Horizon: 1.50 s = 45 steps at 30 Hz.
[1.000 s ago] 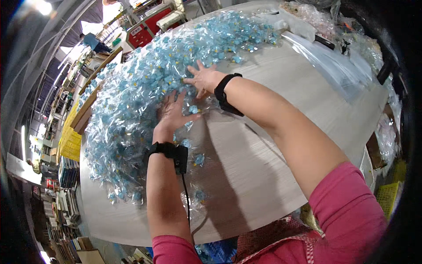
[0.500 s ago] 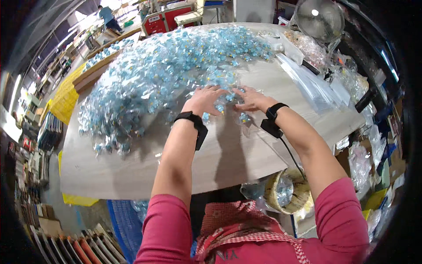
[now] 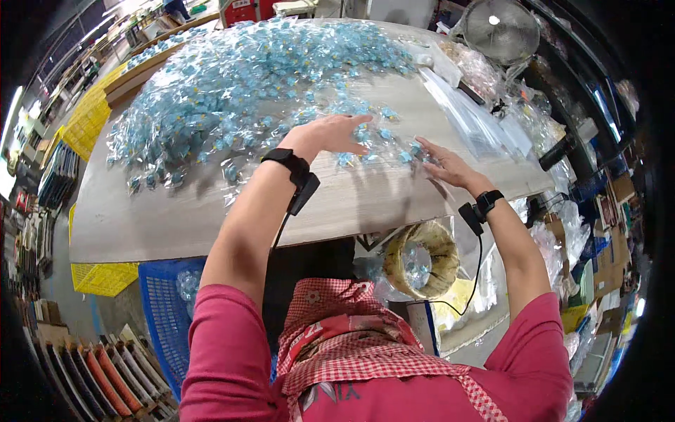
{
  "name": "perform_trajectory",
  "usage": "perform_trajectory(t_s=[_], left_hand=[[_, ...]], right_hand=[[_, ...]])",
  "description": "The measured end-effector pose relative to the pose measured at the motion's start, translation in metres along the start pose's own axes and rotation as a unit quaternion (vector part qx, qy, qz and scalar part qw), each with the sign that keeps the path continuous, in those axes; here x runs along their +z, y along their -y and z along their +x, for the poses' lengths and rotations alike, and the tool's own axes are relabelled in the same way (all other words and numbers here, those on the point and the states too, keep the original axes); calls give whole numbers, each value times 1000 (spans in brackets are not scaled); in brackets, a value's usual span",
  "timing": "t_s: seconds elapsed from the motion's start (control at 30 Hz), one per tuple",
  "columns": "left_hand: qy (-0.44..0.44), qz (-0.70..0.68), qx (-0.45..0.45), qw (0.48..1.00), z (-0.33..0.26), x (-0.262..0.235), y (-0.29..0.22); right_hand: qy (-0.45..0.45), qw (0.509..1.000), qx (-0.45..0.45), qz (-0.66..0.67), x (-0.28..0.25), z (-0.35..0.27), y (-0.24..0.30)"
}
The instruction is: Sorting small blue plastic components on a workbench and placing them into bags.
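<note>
A broad pile of small light-blue pieces in clear plastic wrappers [image 3: 232, 84] spreads over the left and far part of the table [image 3: 295, 221]. My left hand [image 3: 330, 133] hovers at the pile's near right edge, fingers stretched out and nothing gripped. Several loose blue wrapped pieces [image 3: 385, 133] lie between my hands. My right hand [image 3: 450, 167] is farther right over bare tabletop, its fingers spread, beside one blue wrapped piece [image 3: 406, 156]. Whether its fingertips touch a piece, I cannot tell. Black straps with small boxes circle both wrists.
Flat clear plastic bags [image 3: 471, 119] lie at the table's right side, with a fan [image 3: 496, 32] behind. Below the front edge are a round yellowish hollow container [image 3: 396, 271] and a blue basket [image 3: 158, 309]. Yellow crates [image 3: 88, 119] stand at the left. A cable hangs from my right wrist.
My hands have moved apart, the right one going right and toward me. More loose pieces now lie spread out between them. The view has shifted, bringing the table's front edge higher.
</note>
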<state>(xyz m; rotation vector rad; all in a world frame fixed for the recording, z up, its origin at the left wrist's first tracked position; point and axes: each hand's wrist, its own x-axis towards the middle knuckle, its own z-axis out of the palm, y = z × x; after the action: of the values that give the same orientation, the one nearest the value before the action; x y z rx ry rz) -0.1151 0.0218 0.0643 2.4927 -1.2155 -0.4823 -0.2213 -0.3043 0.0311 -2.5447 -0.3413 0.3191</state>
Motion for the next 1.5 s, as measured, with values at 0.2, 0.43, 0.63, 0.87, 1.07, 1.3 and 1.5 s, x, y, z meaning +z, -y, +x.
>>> perform_trajectory(t_s=[0.2, 0.43, 0.63, 0.87, 1.07, 1.3, 1.5], left_hand=[[-197, 119, -87, 969, 26, 44, -23], [-228, 125, -118, 958, 37, 107, -22], [-135, 139, -102, 976, 4, 77, -36], [-366, 169, -68, 912, 31, 96, -10], [-243, 142, -125, 951, 34, 91, -11], [-130, 139, -123, 974, 30, 73, -10], [-114, 103, -45, 987, 4, 61, -10]], right_hand=[[-232, 949, -84, -196, 37, 5, -20], [-263, 928, -129, -229, 47, 34, -14], [-213, 977, -14, -18, -4, 58, -26], [-170, 959, -135, -180, -31, 134, 8], [-116, 955, -64, -266, 10, 142, -8], [-149, 975, -83, -140, 11, 71, -26], [-118, 987, -57, -95, 18, -10, -6]])
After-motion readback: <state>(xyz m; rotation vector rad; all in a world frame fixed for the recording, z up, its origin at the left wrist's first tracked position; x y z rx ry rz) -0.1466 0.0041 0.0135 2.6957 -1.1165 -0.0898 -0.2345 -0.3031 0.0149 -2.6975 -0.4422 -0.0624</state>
